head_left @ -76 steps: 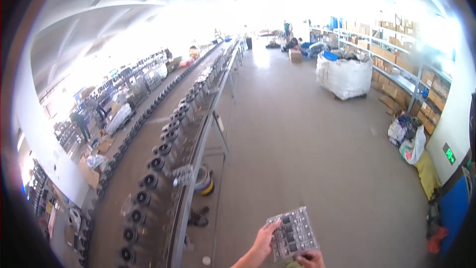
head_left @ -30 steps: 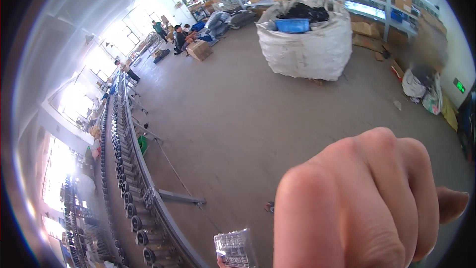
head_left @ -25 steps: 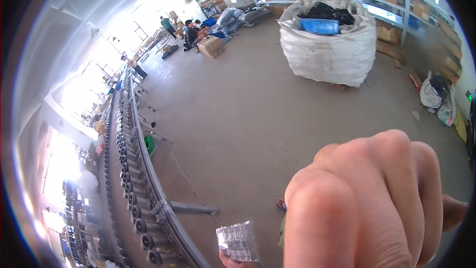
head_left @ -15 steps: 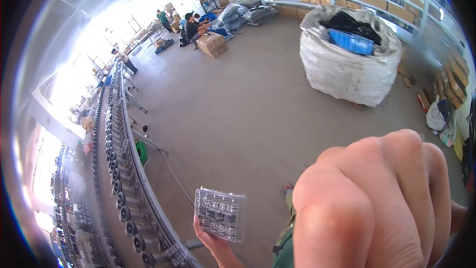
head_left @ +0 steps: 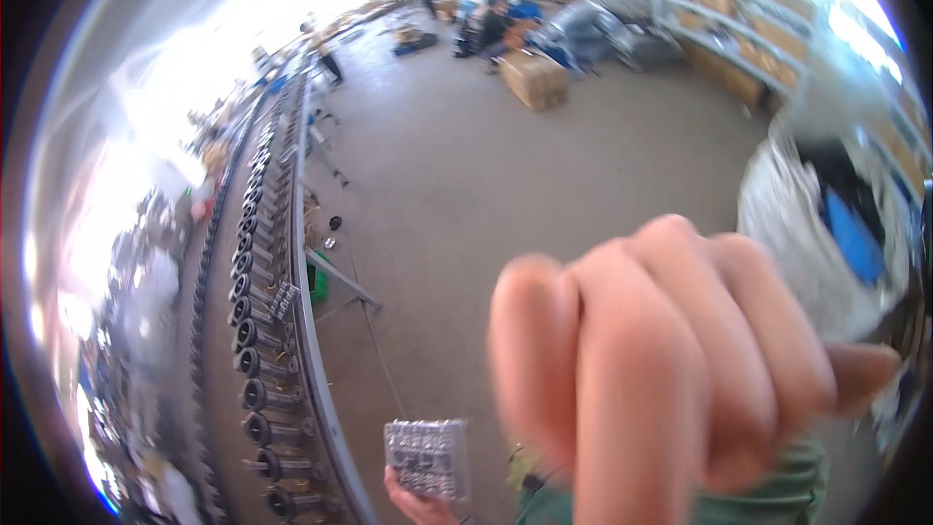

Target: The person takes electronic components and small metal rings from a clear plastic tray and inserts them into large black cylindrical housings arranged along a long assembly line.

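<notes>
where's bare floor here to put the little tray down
Open concrete floor lies between the roller line and the white bulk sack, up to the cardboard box. Crowded: along the line, and the far end by the shelves. The left hand holds the tray; the right hand blocks the near right.

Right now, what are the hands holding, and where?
The left hand grips a small grey tray by its bottom edge. The right hand is a closed fist near the camera; nothing shows in it.
</notes>
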Demonstrator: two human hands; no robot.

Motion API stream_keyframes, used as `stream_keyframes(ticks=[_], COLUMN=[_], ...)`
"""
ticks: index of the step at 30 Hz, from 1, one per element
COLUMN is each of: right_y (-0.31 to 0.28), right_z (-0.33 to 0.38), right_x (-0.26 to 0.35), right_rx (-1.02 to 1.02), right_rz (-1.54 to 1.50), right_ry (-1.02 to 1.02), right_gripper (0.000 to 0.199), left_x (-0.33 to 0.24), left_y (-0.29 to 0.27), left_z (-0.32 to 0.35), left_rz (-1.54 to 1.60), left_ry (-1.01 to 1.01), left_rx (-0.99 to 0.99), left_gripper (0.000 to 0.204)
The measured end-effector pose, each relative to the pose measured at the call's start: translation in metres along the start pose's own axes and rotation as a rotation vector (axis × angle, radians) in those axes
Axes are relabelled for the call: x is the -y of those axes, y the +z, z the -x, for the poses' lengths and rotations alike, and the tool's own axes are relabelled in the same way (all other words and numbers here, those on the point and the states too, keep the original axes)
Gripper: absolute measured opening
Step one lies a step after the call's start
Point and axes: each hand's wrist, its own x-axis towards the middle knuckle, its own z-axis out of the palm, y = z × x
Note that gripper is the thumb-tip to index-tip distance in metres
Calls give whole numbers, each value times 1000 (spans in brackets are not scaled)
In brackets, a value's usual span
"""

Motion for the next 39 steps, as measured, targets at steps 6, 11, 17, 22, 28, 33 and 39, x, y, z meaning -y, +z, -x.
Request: stream_keyframes(ticks=[6, 11, 17, 22, 28, 33, 39], right_y=[-242, -336, -517, -708, -933, -1083, -1233], right_z=[217, 410, 383, 419, 432, 417, 440], right_x=[-167, -249, -365, -504, -639, -802, -1027], right_rx=[-411, -864, -905, -1239, -1078, -1044, -1055], right_rz=[348, 452, 378, 375, 258, -136, -426], right_ry=[963, 1817, 1519, 1385, 1515, 1446, 1302], right_gripper=[29, 22, 18, 7, 15, 15, 49], left_x=[99, 211, 258, 376, 432, 478, 590], left_y=[135, 238, 419, 543, 608, 630, 675], left_z=[-203, -439, -729, -910, -1109, -1285, -1504], left_rz=[873, 1246, 996, 985, 1118, 1236, 1336], left_ry=[-733, -832, -1032, -1129, -1137, -1107, -1146], left_rx=[-410, -373, 68, 71, -114, -228, -232], left_gripper=[44, 29, 24, 24, 32, 33, 34])
